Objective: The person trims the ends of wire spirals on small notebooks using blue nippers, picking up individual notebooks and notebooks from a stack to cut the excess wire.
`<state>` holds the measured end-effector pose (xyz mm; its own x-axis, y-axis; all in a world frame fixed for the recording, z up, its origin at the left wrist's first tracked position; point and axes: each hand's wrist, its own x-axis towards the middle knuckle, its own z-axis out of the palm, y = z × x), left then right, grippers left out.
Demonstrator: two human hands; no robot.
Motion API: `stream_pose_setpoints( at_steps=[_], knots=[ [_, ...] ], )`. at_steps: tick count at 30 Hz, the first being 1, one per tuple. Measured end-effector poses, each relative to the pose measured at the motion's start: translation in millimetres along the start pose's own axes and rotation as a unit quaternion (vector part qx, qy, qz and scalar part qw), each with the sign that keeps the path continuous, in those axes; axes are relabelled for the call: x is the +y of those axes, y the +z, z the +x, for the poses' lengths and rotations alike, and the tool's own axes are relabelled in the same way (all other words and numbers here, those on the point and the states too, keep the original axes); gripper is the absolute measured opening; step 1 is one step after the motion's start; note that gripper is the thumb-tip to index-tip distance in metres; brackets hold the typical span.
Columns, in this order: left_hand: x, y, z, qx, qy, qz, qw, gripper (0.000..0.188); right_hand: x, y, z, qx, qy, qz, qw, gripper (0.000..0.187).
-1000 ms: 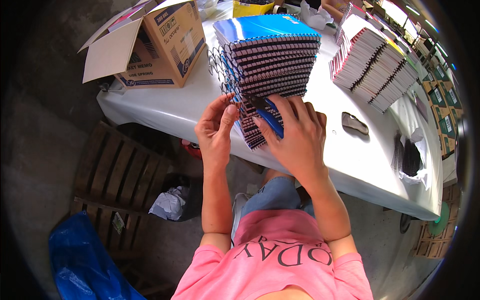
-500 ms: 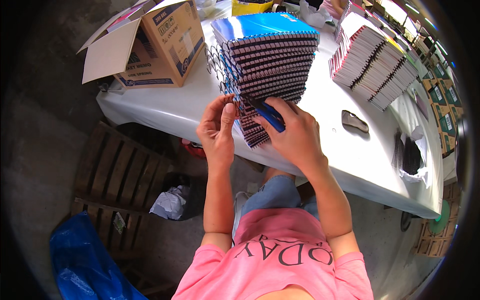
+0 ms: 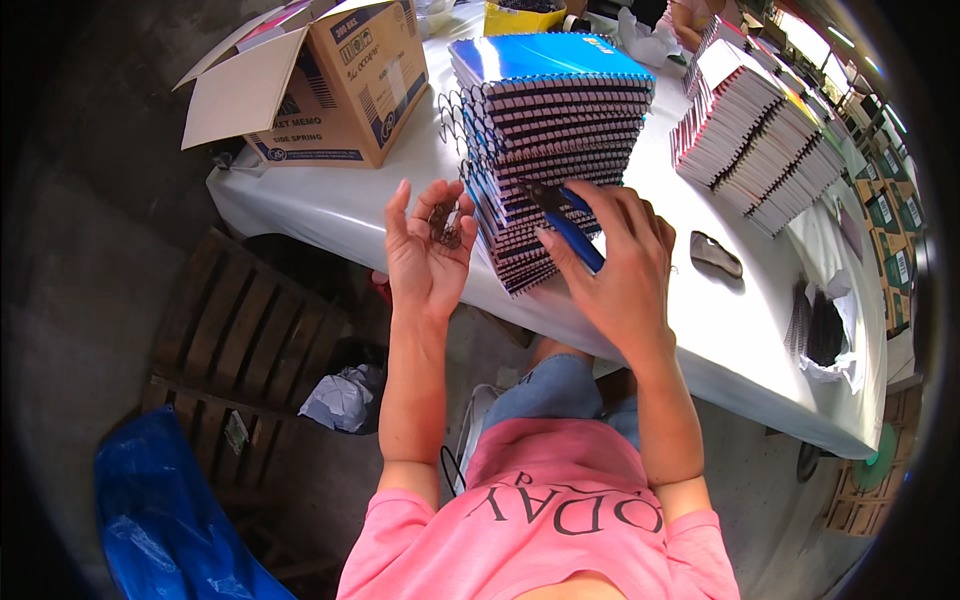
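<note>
A tall stack of spiral-bound notebooks with a blue cover on top stands at the table's near edge, coil-bound edges toward me. Loose wire ends stick out at its left side. My right hand grips wire cutters with blue handles, their dark jaws in front of the stack. To the left of the stack, my left hand is turned palm up, its fingers curled loosely around a small clump of dark coiled wire. Both hands are apart from each other.
An open cardboard box stands left on the white-covered table. A second notebook pile, a small grey pouch-like object and black coils in white wrapping lie right. Below left are a wooden pallet and blue sheeting.
My left hand has drawn back from the stack and turned its palm up, the wire showing in its fingers. My right hand has moved slightly right with the cutters.
</note>
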<state>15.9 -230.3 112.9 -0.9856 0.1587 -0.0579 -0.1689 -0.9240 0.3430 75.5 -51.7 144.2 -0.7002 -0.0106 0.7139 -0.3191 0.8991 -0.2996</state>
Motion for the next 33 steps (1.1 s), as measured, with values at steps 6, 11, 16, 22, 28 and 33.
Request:
stream_pose_setpoints(
  at_steps=[6, 11, 16, 22, 28, 33],
  knots=[
    [-10, 18, -4, -0.052, 0.143, 0.293, 0.944, 0.033, -8, 2, 5, -0.003, -0.006, -0.054, 0.999, 0.040],
    [-19, 21, 6, -0.067, 0.264, 0.468, 0.841, 0.029, -16, 2, 8, -0.018, 0.006, -0.056, 0.998, 0.041],
    [-32, 13, 19, -0.090, 0.323, 0.477, 0.812, 0.027, -16, 5, 7, -0.015, -0.012, -0.089, 0.996, 0.040],
    [-36, 13, 19, -0.103, 0.369, 0.453, 0.805, 0.023, -22, 2, 12, -0.014, -0.047, -0.128, 0.991, 0.037],
    [-41, 14, 23, -0.094, 0.377, 0.430, 0.815, 0.023, -8, 10, 9, -0.080, 0.039, 0.028, 0.996, 0.033],
    [-38, 13, 17, -0.108, 0.345, 0.412, 0.837, 0.025, -5, -4, 9, -0.013, -0.013, 0.003, 1.000, 0.036]
  ],
)
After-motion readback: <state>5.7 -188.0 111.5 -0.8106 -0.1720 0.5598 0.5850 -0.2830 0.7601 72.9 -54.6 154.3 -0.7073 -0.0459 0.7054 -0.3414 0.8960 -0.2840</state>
